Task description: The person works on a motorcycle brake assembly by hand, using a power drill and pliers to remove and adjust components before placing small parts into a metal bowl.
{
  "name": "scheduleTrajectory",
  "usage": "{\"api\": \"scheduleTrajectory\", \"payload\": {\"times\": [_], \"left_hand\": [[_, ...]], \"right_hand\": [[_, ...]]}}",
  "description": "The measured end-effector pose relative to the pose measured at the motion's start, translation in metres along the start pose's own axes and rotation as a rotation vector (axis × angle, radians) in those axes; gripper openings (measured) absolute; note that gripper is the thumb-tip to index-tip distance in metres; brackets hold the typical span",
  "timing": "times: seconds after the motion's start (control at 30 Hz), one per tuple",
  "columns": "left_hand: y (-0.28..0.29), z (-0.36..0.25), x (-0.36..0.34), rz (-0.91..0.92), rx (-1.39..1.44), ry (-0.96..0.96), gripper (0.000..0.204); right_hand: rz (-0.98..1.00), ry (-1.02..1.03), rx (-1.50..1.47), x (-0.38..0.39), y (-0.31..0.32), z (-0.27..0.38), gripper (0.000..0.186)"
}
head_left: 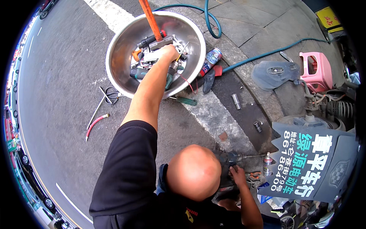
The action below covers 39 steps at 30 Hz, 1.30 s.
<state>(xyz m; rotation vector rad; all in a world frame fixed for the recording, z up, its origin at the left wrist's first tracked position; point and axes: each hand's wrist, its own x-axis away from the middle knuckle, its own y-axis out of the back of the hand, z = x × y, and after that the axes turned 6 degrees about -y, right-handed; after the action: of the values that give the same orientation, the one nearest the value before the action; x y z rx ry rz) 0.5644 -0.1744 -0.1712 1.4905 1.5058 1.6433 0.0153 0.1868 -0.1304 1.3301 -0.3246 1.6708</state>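
My left arm stretches forward into a wide steel bowl. There my left hand is down among the tools, its fingers mostly hidden. Right by it rests the head of a hammer whose orange handle leans over the far rim. A dark green power tool lies below the hand, left of my forearm. Low on the right, my right hand is closed around the handle of a dark cordless drill. A long thin bit points right from it. My bent knee hides part of the drill.
Scissors and a short red hose lie left on the asphalt. Right of the bowl are a spray can and metal sockets. A pink stool, blue hose and dark printed mud flap occupy the right.
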Motion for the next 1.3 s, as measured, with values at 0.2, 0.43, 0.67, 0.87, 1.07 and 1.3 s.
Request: {"api": "scheduleTrajectory", "payload": {"times": [0.2,0.43,0.67,0.87,1.07,1.3], "left_hand": [[0.008,0.011,0.01,0.017,-0.127,-0.052,0.034],[0.009,0.012,-0.009,0.04,-0.014,-0.064,0.047],[0.024,0.077,-0.04,0.128,0.021,-0.212,0.028],[0.011,0.033,0.001,-0.154,0.018,-0.181,0.031],[0.022,0.088,0.018,-0.209,-0.01,-0.183,0.028],[0.018,0.025,0.015,-0.149,-0.368,-0.139,0.031]], "right_hand": [[-0.02,0.029,-0.162,-0.002,-0.012,-0.019,0.025],[-0.016,0.068,-0.127,-0.001,-0.006,-0.033,0.029],[-0.35,0.37,0.554,-0.03,0.024,-0.081,0.044],[-0.354,0.441,0.235,-0.028,0.025,-0.085,0.034],[-0.222,0.377,0.302,-0.049,0.005,-0.078,0.031],[-0.152,0.116,0.039,-0.009,0.011,-0.049,0.039]]}}
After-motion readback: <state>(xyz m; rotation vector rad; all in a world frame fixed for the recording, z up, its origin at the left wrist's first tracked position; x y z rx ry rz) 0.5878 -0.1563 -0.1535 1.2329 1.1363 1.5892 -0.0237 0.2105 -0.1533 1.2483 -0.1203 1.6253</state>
